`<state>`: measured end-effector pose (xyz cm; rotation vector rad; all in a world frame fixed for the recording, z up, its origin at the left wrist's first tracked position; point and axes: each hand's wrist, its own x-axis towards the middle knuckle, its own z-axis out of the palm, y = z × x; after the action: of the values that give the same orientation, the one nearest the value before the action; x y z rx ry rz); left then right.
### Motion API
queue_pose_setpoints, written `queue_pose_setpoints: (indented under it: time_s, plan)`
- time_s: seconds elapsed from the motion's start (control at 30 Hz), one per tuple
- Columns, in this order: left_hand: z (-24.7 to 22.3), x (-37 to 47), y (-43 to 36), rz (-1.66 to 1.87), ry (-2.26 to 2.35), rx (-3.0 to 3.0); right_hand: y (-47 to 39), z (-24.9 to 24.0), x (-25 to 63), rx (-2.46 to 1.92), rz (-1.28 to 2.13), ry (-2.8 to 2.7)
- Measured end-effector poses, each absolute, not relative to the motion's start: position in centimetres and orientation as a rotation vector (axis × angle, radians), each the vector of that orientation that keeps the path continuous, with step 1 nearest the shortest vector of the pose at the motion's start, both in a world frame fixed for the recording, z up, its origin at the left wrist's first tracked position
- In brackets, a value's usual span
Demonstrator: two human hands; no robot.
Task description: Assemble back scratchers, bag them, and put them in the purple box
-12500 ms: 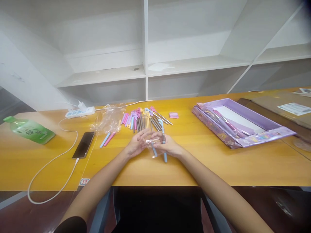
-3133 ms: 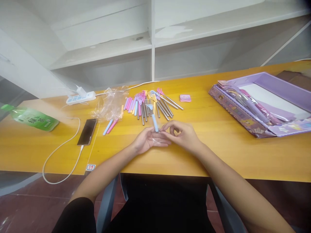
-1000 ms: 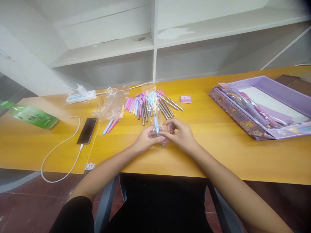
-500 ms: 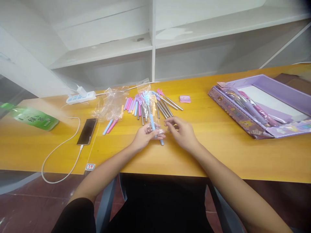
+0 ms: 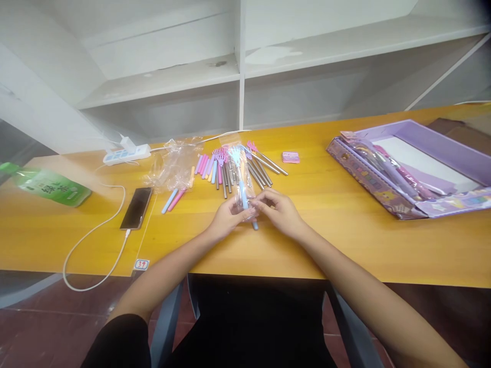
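Note:
A light-blue back scratcher with a hand-shaped head lies inside a clear plastic bag. My left hand is closed round the bagged handle near its lower end. With fingertips pinched, my right hand grips the bag's lower right edge beside it. Below my fingers the tip of a blue handle shows. Just beyond my hands lies a pile of metal rods, pink and purple hand-shaped heads and coloured handles.
A pink handle lies beside a blue one, near crumpled clear bags. Further left are a phone on a white cable, a power strip and a green bottle. At right sit a small pink packet and a purple box holding packaged items.
My right hand has moved left and now pinches the bag beside my left hand. My left hand keeps its hold on the bagged back scratcher.

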<state>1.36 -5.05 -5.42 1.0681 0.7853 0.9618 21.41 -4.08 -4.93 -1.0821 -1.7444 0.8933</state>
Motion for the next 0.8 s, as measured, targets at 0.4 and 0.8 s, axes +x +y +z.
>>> queue_pose_setpoints:
  time_s: [0.4, 0.8]
  plan:
    - [-6.4, 1.0, -4.5, 1.061, 0.943, 1.168, -4.5, -5.3, 20.7, -1.158, 0.908, -1.743]
    - [-6.3, 0.3, -4.2, 1.110, 1.058, 1.411, -4.5, -5.3, 20.9, -1.132, 0.938, -1.754]
